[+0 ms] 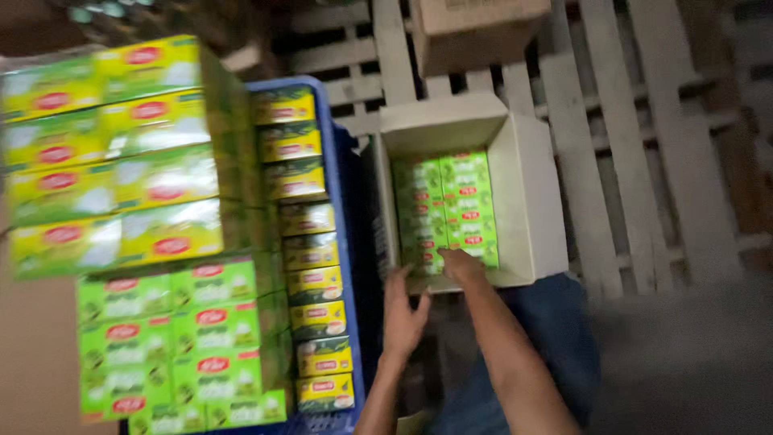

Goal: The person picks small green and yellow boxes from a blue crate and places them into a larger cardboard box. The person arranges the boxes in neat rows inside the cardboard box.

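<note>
The person's right hand (460, 264) reaches into an open cardboard box (535, 201). The hand rests on the small green packs (447, 205) that lie inside the box, at the box's 6 o'clock edge. Its fingers curl down over the nearest pack, but the picture is blurry, so it is hard to tell if they grip it.

The left hand (403, 310) is just below the box, at about 7 o'clock from it. Its fingers are spread apart and point up toward the box's near edge. They seem to touch that edge, and they hold nothing.

The box sits on a wooden pallet (636, 145) with pale slats. Another cardboard box, a closed one (475, 28), sits at 12 o'clock from the open one.

At 9 o'clock from the open box stands a blue crate (342, 185). A row of yellow and green packs (310, 250) runs along inside it. Farther out at 9 o'clock are tall stacks of packs (129, 217), yellow ones on top and green ones below.

The person's blue trousers (555, 330) show at 6 o'clock.
</note>
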